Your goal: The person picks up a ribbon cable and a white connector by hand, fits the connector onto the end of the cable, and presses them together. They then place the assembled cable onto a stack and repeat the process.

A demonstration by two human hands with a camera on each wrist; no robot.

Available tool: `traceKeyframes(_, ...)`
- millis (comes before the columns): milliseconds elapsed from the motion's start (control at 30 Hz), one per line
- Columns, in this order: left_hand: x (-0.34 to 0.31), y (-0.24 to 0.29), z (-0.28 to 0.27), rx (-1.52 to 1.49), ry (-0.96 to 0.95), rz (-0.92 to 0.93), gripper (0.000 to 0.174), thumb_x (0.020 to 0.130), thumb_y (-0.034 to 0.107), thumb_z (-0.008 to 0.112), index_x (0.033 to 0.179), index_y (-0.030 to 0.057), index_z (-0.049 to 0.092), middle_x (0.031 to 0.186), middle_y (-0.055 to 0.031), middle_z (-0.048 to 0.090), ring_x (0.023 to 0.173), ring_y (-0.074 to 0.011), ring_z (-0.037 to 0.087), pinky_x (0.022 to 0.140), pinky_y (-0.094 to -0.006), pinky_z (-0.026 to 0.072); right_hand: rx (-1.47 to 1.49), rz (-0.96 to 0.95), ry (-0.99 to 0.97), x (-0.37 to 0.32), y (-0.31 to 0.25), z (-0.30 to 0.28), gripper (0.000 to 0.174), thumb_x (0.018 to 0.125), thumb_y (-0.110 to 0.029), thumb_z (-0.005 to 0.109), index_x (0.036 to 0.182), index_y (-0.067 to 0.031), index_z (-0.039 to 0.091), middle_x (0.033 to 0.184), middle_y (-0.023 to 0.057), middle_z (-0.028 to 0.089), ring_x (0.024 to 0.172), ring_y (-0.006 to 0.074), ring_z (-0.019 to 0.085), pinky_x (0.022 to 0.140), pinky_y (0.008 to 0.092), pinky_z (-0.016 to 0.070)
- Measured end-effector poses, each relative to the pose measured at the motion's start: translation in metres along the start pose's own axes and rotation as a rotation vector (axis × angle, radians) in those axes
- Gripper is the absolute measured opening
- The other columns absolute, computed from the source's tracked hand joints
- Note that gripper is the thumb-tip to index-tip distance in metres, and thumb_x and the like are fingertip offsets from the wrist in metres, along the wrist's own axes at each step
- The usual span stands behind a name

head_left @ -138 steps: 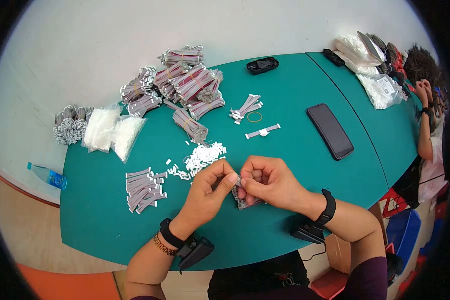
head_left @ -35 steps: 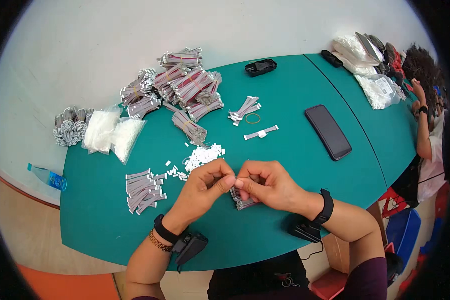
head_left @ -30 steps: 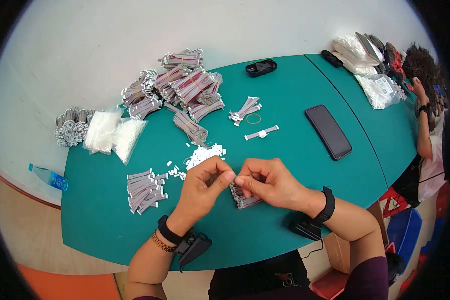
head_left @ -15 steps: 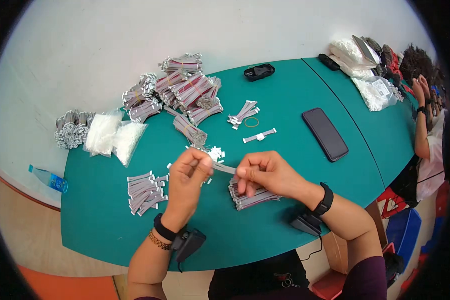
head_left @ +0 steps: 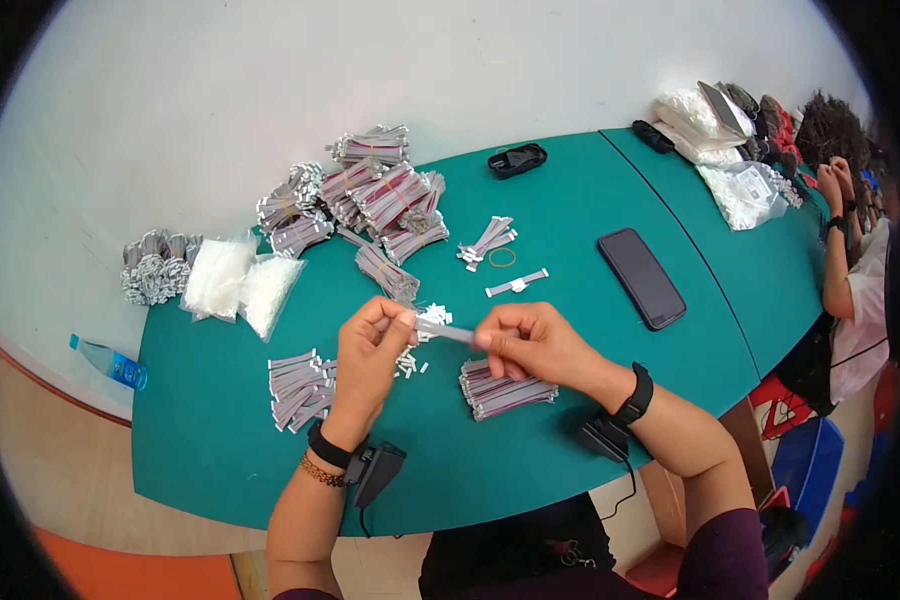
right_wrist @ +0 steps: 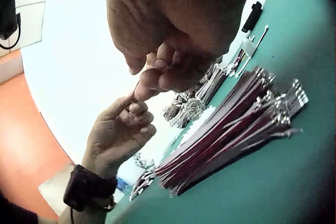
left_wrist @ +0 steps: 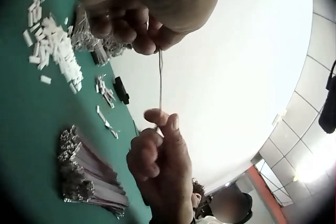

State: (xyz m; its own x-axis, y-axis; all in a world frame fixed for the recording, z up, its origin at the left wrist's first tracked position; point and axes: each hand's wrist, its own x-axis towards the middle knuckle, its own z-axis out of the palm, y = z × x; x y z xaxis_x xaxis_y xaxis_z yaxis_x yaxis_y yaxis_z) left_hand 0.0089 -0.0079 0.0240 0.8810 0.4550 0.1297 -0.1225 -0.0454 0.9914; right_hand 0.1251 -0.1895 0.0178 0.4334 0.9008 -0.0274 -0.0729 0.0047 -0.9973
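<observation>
A short flat grey ribbon cable (head_left: 445,331) stretches between my two hands above the table. My left hand (head_left: 367,350) pinches one end between thumb and forefinger. At the other end, the thumb and forefinger of my right hand (head_left: 535,343) hold the cable. The left wrist view shows the cable (left_wrist: 160,79) edge-on as a thin line. Just below my right hand lies a bundle of grey and dark red ribbon cables (head_left: 508,392). Small white plastic pieces (left_wrist: 59,50) are heaped on the table, partly hidden behind my left hand in the head view.
Loose cables (head_left: 298,390) lie left of my left hand. Banded cable bundles (head_left: 385,195) and clear bags of white pieces (head_left: 215,280) stand at the back left. A phone (head_left: 642,278) lies to the right, a single cable (head_left: 517,283) ahead. Another person (head_left: 840,240) sits far right.
My fingertips were together over the table; the hands have since drawn apart, the left one moving left and up, and the cable between them now shows. The head view has shifted slightly.
</observation>
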Motion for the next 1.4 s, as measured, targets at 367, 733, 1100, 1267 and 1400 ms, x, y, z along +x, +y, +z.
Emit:
traceKeyframes(367, -0.028, 0.009, -0.093, 0.468, 0.277, 0.072, 0.016, 0.088, 0.013, 0.055, 0.076, 0.0022, 0.052, 0.065, 0.0061, 0.045, 0.062, -0.0022, 0.039, 0.054, -0.0197, 0.0309, -0.690, -0.193, -0.065, 0.002, 0.010, -0.014, 0.009, 0.078, -0.013, 0.064, 0.081, -0.0062, 0.060, 0.069, 0.0101, 0.058, 0.063, 0.0222, 0.055, 0.055, 0.0355, 0.0413)
traceKeyframes(733, -0.071, -0.030, -0.157, 0.936, 0.474, -0.022, 0.022, 0.087, 0.012, 0.053, 0.068, 0.0022, 0.048, 0.059, 0.0050, 0.042, 0.058, -0.0032, 0.036, 0.050, -0.0212, 0.0283, -0.800, -0.291, -0.212, -0.008, 0.002, -0.011, 0.013, 0.071, -0.009, 0.069, 0.077, -0.0053, 0.058, 0.074, 0.0096, 0.054, 0.076, 0.0299, 0.053, 0.065, 0.0396, 0.0435)
traceKeyframes(1100, -0.085, -0.021, -0.171, 0.809, 0.504, -0.213, 0.026, 0.086, 0.015, 0.059, 0.066, 0.0009, 0.049, 0.057, 0.0031, 0.042, 0.055, -0.0056, 0.037, 0.049, -0.0238, 0.0297, -0.790, -0.340, -0.238, -0.005, 0.008, -0.018, 0.011, 0.074, -0.007, 0.065, 0.078, -0.0042, 0.055, 0.075, 0.0103, 0.052, 0.076, 0.0302, 0.051, 0.067, 0.0387, 0.0428)
traceKeyframes(1267, -0.059, 0.004, -0.142, 0.996, 0.429, -0.052, 0.021, 0.083, 0.014, 0.062, 0.071, 0.0004, 0.052, 0.059, -0.0008, 0.046, 0.056, -0.0083, 0.040, 0.050, -0.0242, 0.0329, -0.845, -0.350, -0.242, -0.006, 0.005, -0.017, 0.011, 0.076, -0.007, 0.062, 0.079, -0.0029, 0.053, 0.076, 0.0109, 0.051, 0.075, 0.0305, 0.051, 0.068, 0.0387, 0.0428)
traceKeyframes(1400, -0.031, 0.014, -0.075, 0.682, 0.096, -0.142, 0.009, 0.081, 0.008, 0.064, 0.079, 0.0027, 0.057, 0.066, 0.0009, 0.049, 0.061, -0.0068, 0.043, 0.056, -0.0236, 0.0363, -0.812, -0.347, -0.227, -0.006, 0.005, -0.020, 0.011, 0.076, -0.007, 0.062, 0.079, -0.0032, 0.052, 0.075, 0.0109, 0.050, 0.075, 0.0304, 0.051, 0.068, 0.0389, 0.0428)
